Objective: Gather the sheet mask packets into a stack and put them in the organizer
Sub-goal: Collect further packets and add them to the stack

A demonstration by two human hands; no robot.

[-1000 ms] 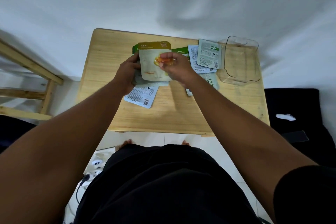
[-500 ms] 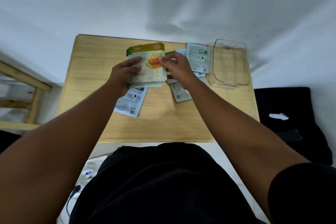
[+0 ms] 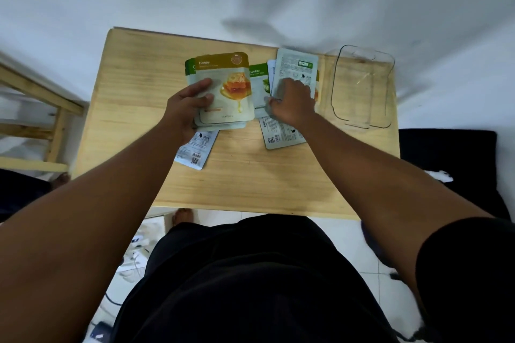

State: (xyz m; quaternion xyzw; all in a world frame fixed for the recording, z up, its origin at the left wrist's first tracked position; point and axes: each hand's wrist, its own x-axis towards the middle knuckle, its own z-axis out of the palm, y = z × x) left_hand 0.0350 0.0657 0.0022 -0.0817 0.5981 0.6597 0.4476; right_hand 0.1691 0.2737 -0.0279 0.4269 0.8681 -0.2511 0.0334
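Your left hand [image 3: 186,108] has its grip clamped on the honey-topped stack [image 3: 223,92]; your right hand [image 3: 292,103] pinches a face-down packet [image 3: 295,67]. Square its edges onto the stack before reaching for the organizer [image 3: 362,86].

Clear plastic organizer [image 3: 362,86], wooden table [image 3: 139,86]

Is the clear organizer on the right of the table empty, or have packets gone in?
Empty. Bare table wood shows through the organizer; every packet is outside it, including the stack under the left hand.
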